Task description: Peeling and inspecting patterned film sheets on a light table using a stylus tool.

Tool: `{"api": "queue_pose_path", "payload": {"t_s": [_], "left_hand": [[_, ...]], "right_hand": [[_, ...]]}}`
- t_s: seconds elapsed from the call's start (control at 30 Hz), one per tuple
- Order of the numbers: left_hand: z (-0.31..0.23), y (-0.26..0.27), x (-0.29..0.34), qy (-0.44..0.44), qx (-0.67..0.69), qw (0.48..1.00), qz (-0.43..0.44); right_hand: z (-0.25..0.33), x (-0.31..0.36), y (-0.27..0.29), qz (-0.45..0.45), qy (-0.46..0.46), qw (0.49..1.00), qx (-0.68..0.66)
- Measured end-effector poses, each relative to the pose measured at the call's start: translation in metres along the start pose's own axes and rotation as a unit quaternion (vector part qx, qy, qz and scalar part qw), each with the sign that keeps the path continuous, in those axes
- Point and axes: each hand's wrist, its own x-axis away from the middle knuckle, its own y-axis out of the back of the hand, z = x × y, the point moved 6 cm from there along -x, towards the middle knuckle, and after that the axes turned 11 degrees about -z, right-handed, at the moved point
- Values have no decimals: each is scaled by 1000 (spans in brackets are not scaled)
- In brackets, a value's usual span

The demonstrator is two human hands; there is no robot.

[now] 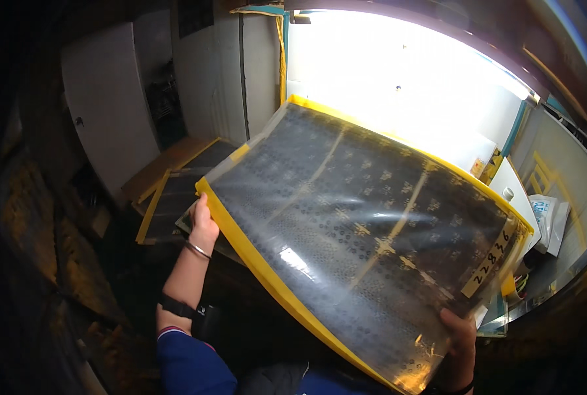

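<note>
I hold up a large flexible dark sheet [366,224] with a gold pattern, yellow-taped edges and a glossy clear cover. It fills the middle of the head view and tilts up toward a bright lit table. My left hand [203,222] grips the sheet's left yellow edge; a bangle and a dark watch are on that wrist. My right hand [461,342] grips the sheet's lower right corner, with the thumb over its face. A small pale label [487,262] runs along the sheet's right edge.
A second yellow-edged dark sheet [175,194] lies flat on a wooden surface [162,164] behind my left hand. A very bright light table [405,85] glows behind the held sheet. White panels and papers [547,220] sit at right. Dark cluttered floor lies at left.
</note>
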Motion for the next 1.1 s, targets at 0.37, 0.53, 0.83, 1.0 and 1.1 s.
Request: {"api": "queue_pose_path", "payload": {"t_s": [0.37, 0.53, 0.83, 1.0, 1.1], "left_hand": [[-38, -23, -34, 43, 45, 994, 85], [-13, -1, -10, -76, -324, 939, 87], [-3, 99, 33, 19, -318, 948, -17], [-67, 124, 17, -222, -340, 910, -79], [-108, 132, -39, -165, -230, 945, -162]], "right_hand": [[32, 4, 66, -72, 41, 995, 60], [16, 14, 35, -68, -13, 997, 29], [5, -4, 36, -42, -53, 997, 36], [-4, -19, 20, -19, -68, 997, 41], [37, -4, 22, -23, -6, 999, 41]]}}
